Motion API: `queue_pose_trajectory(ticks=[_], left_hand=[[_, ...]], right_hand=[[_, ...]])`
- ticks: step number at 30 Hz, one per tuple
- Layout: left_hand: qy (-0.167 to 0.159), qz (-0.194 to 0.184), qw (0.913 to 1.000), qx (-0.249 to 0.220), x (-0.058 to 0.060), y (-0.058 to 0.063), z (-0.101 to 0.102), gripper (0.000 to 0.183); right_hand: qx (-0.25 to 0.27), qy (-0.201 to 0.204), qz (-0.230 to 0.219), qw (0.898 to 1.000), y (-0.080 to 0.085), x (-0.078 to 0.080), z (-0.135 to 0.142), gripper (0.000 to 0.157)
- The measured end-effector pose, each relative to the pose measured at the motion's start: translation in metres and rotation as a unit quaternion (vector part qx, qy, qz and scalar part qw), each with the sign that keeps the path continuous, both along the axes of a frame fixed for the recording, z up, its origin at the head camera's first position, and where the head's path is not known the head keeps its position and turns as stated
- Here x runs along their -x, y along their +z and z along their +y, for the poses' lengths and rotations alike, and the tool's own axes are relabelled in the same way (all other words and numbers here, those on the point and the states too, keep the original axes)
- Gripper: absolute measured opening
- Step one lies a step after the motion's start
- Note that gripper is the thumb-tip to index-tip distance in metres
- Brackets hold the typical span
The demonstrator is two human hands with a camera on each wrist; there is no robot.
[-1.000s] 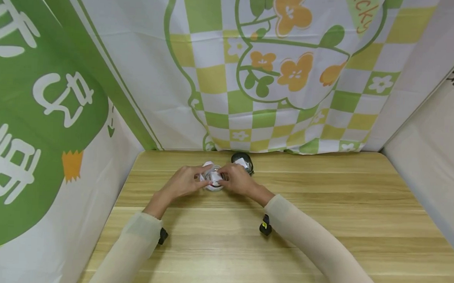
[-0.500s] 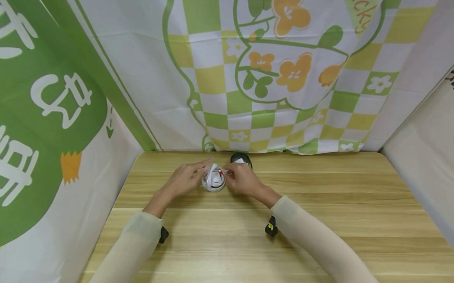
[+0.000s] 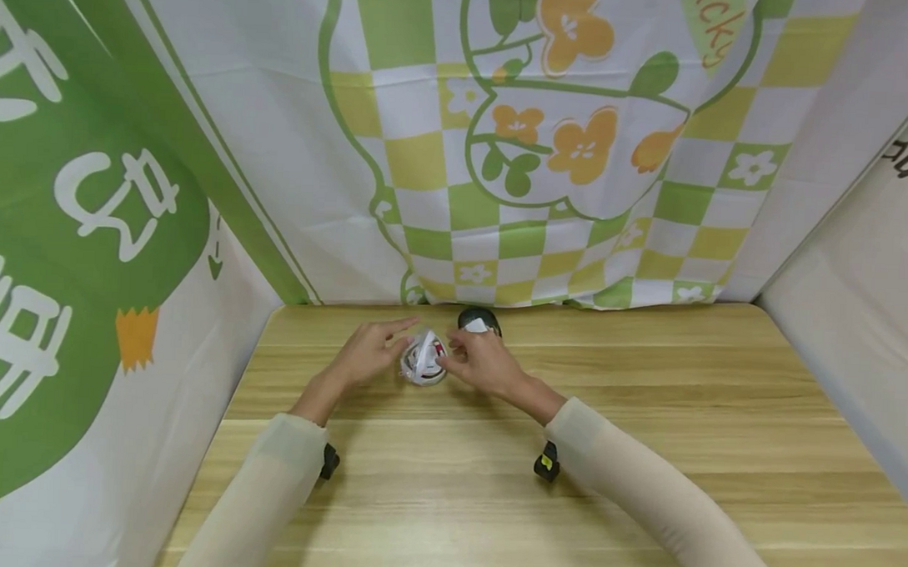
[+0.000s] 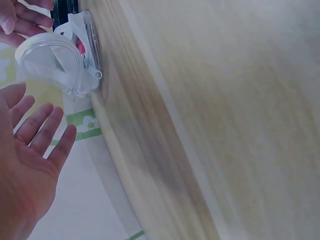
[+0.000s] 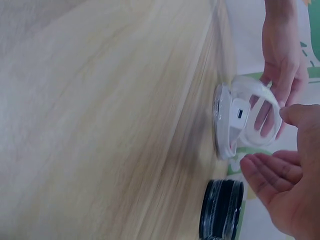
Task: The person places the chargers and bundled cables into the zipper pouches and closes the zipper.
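Observation:
A small clear round zip pouch [image 3: 412, 370] stands on the wooden table with its lid raised. Inside lies a white charger block [image 5: 238, 118] with a port, and a bit of red shows beside it. To the pouch's left is my left hand [image 3: 371, 353], fingers spread and apart from it in the left wrist view. On the other side my right hand [image 3: 487, 364] has its fingers loosely bent; in the right wrist view its thumb is at the lid's rim, and I cannot tell whether it touches. Neither hand grips anything.
A black round case [image 3: 469, 318] with something white in it sits just behind my right hand, near the table's back edge. Printed cloth [image 3: 546, 237] hangs directly behind the table [image 3: 644, 424], and more cloth walls flank both sides.
Both hands were on the white item at the pouch; they have since drawn apart from it. The pouch's lid now stands up over the contents. My right hand has shifted slightly right.

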State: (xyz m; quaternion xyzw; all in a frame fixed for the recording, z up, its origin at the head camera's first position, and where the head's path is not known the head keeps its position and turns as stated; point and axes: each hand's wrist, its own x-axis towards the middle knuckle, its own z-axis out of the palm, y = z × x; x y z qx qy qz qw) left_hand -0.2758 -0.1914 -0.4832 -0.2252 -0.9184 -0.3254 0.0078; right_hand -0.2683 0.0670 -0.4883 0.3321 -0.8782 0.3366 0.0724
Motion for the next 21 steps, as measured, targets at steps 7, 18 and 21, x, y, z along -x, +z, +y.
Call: queue_pose_trajectory(ticks=[7, 18, 21], left_hand=[[-0.008, -0.024, 0.9997, -0.002, 0.006, 0.000, 0.005, 0.046], [-0.034, -0.043, 0.9985, -0.004, 0.013, -0.004, 0.010, 0.048], [-0.037, -0.043, 0.9984, 0.005, 0.013, -0.004, 0.011, 0.049]], right_hand=[[-0.015, -0.030, -0.037, 0.999, 0.002, -0.007, -0.006, 0.056], [-0.022, -0.062, -0.037, 0.997, -0.001, -0.012, -0.014, 0.051], [-0.019, -0.060, -0.038, 0.997, -0.002, -0.012, -0.014, 0.052]])
